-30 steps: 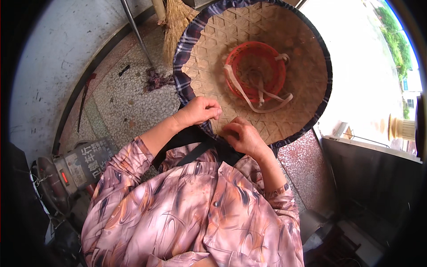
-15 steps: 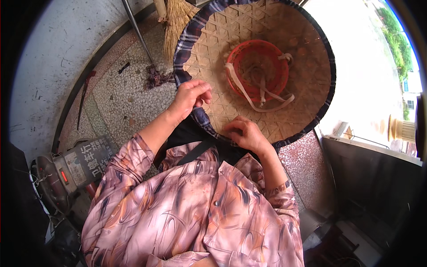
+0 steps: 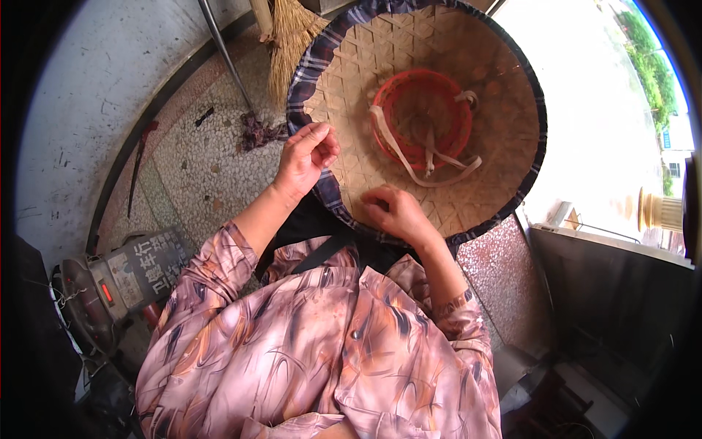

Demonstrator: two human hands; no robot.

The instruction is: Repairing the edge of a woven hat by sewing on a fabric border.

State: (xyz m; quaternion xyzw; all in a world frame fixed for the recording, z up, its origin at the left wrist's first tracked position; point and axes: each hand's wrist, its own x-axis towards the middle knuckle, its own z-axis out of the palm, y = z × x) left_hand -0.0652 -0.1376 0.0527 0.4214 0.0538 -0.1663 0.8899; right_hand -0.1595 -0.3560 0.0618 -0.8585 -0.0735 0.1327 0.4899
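A big woven bamboo hat (image 3: 344, 95) rests with its hollow side up in front of me. Dark plaid cloth (image 3: 307, 77) is wrapped round its rim. Inside sits a red plastic head ring (image 3: 376, 124) with a pale strap (image 3: 409, 167) tied to it. My left hand (image 3: 303, 162) is raised by the hat's left rim, thumb and fingers pinched together; anything between them is too small to see. Over the near rim, my right hand (image 3: 398, 212) has its fingers curled toward the weave, fingertips partly hidden, and what they hold cannot be made out.
A straw broom (image 3: 289, 47) and a metal pole with a dark rag mop (image 3: 256, 132) stand beyond the hat's left side. A grey machine-like object with a covered top (image 3: 142, 267) is at left. On the right is a dark metal panel (image 3: 614, 293).
My right hand has shifted slightly left along the near rim. My left hand has turned a little, its fingers drawn closer together. The hat has moved only slightly.
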